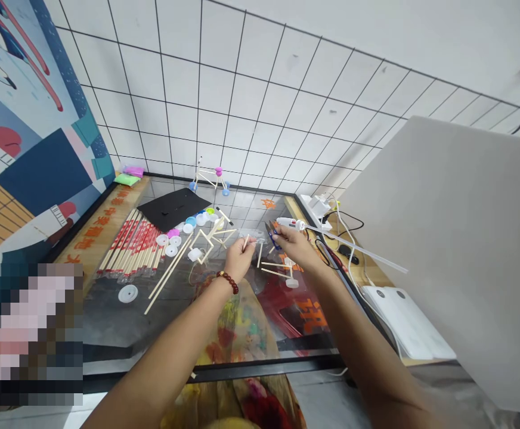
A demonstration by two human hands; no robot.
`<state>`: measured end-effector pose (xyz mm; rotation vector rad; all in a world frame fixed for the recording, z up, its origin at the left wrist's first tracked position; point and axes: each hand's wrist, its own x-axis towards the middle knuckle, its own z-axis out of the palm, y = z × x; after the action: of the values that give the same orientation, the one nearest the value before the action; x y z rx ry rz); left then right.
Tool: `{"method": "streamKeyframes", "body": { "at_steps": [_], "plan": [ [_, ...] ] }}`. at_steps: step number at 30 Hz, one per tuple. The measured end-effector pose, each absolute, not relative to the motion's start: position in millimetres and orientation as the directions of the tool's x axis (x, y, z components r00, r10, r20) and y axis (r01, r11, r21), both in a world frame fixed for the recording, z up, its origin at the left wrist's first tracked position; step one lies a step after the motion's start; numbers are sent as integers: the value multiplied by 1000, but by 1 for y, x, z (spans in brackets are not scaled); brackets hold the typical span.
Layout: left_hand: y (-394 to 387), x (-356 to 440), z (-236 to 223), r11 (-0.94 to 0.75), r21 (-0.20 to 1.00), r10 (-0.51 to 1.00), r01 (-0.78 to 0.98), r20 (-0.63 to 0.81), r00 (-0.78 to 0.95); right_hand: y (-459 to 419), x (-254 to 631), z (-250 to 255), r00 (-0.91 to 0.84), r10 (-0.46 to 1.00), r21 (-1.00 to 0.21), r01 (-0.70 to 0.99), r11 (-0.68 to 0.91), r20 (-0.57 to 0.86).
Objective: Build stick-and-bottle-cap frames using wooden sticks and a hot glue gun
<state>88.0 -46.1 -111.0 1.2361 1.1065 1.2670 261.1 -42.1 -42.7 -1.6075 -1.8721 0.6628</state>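
My left hand (239, 260), with a bead bracelet at the wrist, pinches a short piece of wooden stick (245, 241). My right hand (296, 245) is closed on a pair of blue-handled scissors (275, 239), whose dark blades point up and away; their exact opening is too small to tell. A white glue gun (290, 223) lies just beyond the right hand. Between and below the hands are a short stick (260, 255) and a small stick piece with a white cap (291, 283). Left of my left hand lies a joined stick frame (210, 239) with white parts.
Wrapped chopsticks (130, 247), bare sticks (168, 274), coloured caps (175, 241) and a black sheet (173, 208) cover the table's left. A stick model (210, 179) stands at the back. Cables, a glue stick (362, 250) and a white box (409, 322) are right.
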Motion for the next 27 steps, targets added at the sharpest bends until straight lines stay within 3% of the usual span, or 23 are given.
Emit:
{"method": "streamKeyframes", "body": {
  "at_steps": [2, 4, 10, 16, 22, 27],
  "plan": [
    [-48, 87, -108, -86, 990, 995, -114, 91, 43, -48, 260, -43, -162, 986, -881, 460, 111, 40],
    [-50, 87, -105, -82, 979, 993, -187, 97, 72, -54, 257, -41, -183, 983, -937, 348, 36, -30],
    [-56, 85, -98, -18, 962, 984, -271, 65, 166, -69, 241, -38, -202, 958, -964, 212, -163, -206],
    [-62, 84, -93, 66, 950, 970, -307, 10, 242, -109, 233, -43, -297, 865, -876, -144, -459, -405],
    [-71, 86, -85, 246, 905, 910, -346, -93, 405, -167, 250, -33, -316, 849, -876, -99, -473, -423],
    [-67, 84, -85, 300, 839, 913, -454, -114, 392, -222, 287, -36, -200, 902, -907, -107, -407, -381]
  ]
}}
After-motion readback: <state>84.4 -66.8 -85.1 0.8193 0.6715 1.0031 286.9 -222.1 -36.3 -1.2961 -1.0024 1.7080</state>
